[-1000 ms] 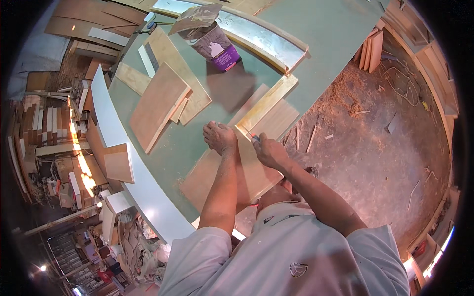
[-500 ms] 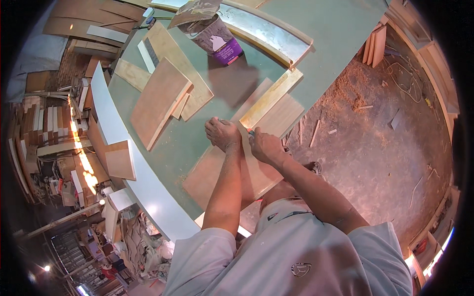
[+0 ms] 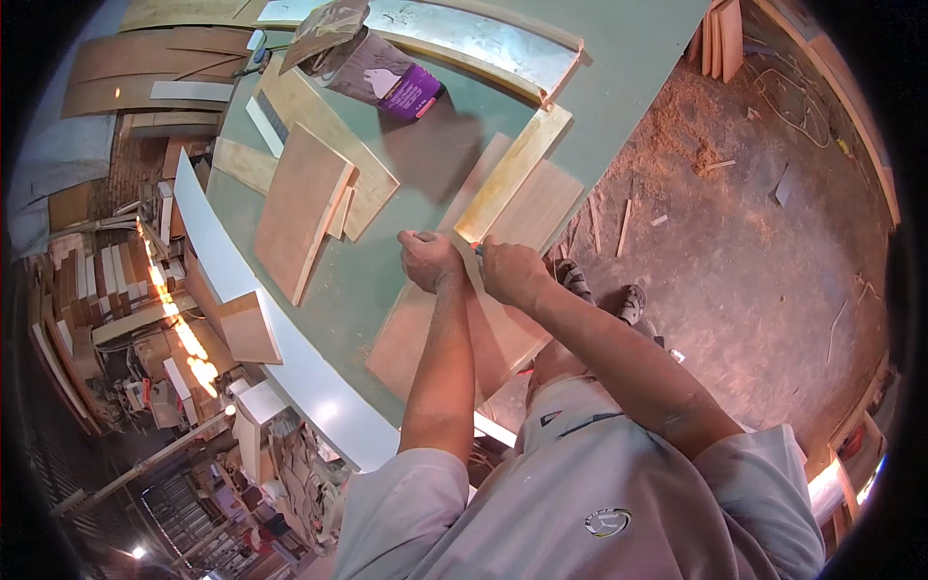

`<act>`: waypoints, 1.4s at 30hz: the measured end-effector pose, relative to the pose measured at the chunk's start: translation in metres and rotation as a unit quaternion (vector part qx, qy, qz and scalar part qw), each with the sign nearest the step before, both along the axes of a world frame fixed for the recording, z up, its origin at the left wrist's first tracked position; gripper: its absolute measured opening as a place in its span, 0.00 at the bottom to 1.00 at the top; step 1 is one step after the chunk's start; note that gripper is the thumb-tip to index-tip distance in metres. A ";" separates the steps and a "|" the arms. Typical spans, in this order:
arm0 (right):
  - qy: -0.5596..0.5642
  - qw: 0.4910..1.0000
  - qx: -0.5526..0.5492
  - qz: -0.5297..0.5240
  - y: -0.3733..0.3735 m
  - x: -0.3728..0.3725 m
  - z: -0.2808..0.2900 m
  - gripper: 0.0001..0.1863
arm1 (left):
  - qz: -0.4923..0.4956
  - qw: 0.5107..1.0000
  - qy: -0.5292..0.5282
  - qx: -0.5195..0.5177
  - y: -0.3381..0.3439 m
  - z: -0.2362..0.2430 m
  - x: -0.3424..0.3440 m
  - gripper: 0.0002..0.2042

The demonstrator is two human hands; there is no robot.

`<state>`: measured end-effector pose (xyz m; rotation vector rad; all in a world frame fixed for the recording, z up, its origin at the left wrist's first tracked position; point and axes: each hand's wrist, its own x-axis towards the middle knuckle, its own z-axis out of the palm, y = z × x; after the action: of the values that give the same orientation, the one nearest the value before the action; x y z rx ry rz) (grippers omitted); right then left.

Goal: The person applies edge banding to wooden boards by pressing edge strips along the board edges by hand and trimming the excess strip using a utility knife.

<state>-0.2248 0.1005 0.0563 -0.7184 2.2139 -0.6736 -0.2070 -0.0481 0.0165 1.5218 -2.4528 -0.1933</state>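
My right hand (image 3: 512, 274) is closed round a slim tool (image 3: 477, 248), of which only a small blue-green part shows; its kind is hidden. That part sits at the near end of a pale wooden strip (image 3: 519, 172). The strip lies slantwise over a thin brown wooden panel (image 3: 541, 205). Just left of the strip's end, my left hand (image 3: 430, 259) has its fingers curled in; whether anything is inside cannot be seen. Both forearms pass above a larger brown panel (image 3: 401, 333) at the near edge of the green worktable (image 3: 353, 280).
A grey and purple tub (image 3: 411, 87) stands farther back, beside a long, pale-faced frame piece (image 3: 483, 37). Stacked boards (image 3: 304, 208) lie to the left, and a long white panel (image 3: 227, 246) runs along the table's left edge. Sawdust and offcuts litter the floor (image 3: 715, 261) on the right.
The view has shifted, bringing more of my feet into sight on the right. Both hands stay by the strip's near end, with the right still gripping the tool.
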 end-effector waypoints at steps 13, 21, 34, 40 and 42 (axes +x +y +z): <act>-0.003 0.999 -0.025 -0.021 0.023 0.012 -0.002 0.16 | 0.008 1.000 -0.002 -0.003 0.005 0.006 -0.002 0.08; 0.003 1.000 -0.021 -0.023 0.033 0.018 -0.005 0.16 | 0.017 0.998 -0.033 0.043 0.009 0.012 -0.006 0.11; 0.006 0.999 -0.023 -0.032 0.061 0.034 -0.002 0.13 | 0.018 0.998 -0.028 0.062 0.011 0.018 -0.007 0.12; 0.025 0.997 -0.044 -0.049 0.061 0.032 0.013 0.13 | 0.008 0.999 -0.030 0.030 -0.003 0.010 0.003 0.11; 0.017 0.996 -0.055 -0.068 0.065 0.030 0.016 0.14 | 0.011 0.999 -0.027 0.030 0.006 0.013 -0.001 0.11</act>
<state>-0.1947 0.1656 0.0724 -0.6425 2.2871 -0.8625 -0.2084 -0.0418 0.0292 1.5989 -2.4924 -0.2265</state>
